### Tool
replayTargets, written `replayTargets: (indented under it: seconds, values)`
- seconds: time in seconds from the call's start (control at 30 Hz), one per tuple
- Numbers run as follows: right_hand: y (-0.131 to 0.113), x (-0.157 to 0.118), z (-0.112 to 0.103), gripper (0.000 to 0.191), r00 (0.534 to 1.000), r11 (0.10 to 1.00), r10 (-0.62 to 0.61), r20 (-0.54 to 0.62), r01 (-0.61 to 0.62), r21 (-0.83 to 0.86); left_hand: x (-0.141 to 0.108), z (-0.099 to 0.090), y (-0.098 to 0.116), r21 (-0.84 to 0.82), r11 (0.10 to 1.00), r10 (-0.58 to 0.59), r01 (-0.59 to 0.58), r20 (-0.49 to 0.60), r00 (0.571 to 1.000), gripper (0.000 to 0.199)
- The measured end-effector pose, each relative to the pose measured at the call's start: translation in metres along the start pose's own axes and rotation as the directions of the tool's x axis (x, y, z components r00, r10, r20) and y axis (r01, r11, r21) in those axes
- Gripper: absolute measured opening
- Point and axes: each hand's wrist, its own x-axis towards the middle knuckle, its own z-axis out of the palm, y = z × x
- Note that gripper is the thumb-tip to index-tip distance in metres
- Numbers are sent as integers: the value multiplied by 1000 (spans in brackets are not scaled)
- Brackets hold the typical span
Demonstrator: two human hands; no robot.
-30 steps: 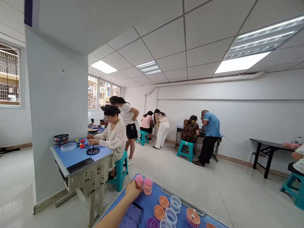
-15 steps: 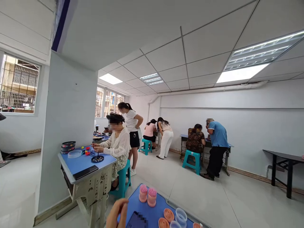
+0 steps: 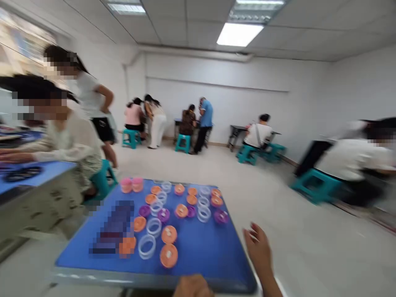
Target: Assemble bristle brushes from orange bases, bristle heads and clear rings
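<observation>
Blue table (image 3: 201, 247), orange discs (image 3: 168, 255) and clear rings (image 3: 146, 246) (all blurred); right hand (image 3: 258, 247) open beside its edge, left hand (image 3: 192, 286) unclear.

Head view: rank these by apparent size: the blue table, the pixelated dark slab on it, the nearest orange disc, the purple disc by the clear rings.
Largest to smallest: the blue table, the pixelated dark slab, the nearest orange disc, the purple disc. The orange one sits nearer the camera, so that gap is unsure.
</observation>
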Motion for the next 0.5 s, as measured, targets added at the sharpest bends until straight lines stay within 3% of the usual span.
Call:
replayTargets:
  seconds: [0.07,0.17,0.37,0.5]
  values:
    - [21,-8,-36,28,999,994,22,-26,-25,-103,13,20,9,-78,990,122,-119,38,992,38]
    - [31,-8,-51,45,1000,983,1,11,1,-185,28,28,13,-105,980,176,-172,28,984,38]
    - [21,4,-23,61,979,966,-92,182,132,-222,32,23,10,-70,993,93,-92,10,996,34]
    - [13,9,-6,61,963,955,-113,246,174,-241,39,29,3,-67,992,-104,105,20,994,22]
